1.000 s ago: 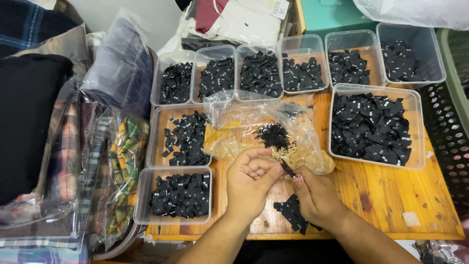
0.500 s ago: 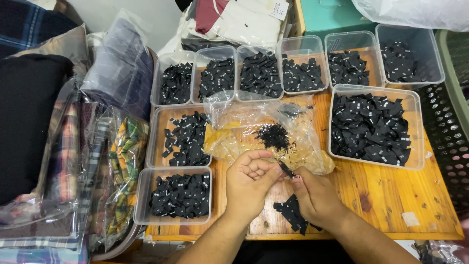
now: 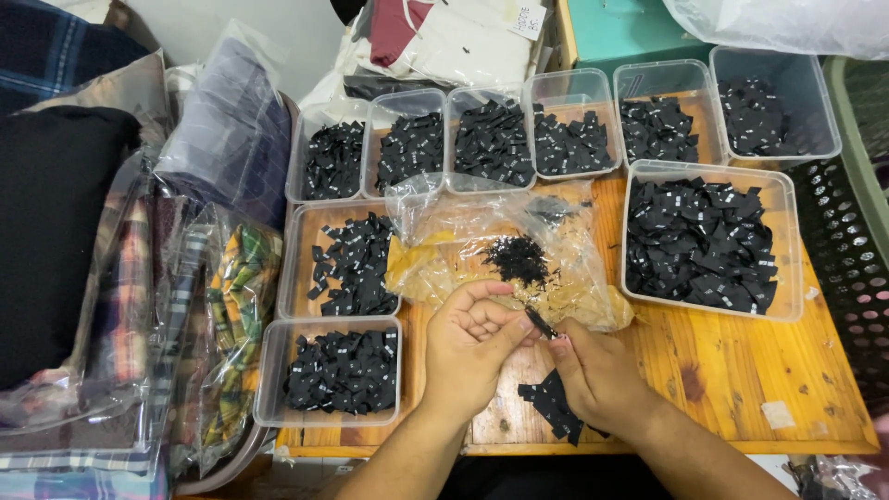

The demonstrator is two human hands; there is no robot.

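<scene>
label: small black fabric tag (image 3: 540,323), tilted, pinched at both ends
spare tags: black pile (image 3: 554,406) just below the grip

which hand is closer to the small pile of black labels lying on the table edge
Right. The right hand rests against the pile of black labels; the left hand sits just left of it.

We see clear tubs (image 3: 704,243) of black labels ringing the grip, bagged plaid fabric (image 3: 231,315) far left, black basket (image 3: 847,268) far right.
</scene>
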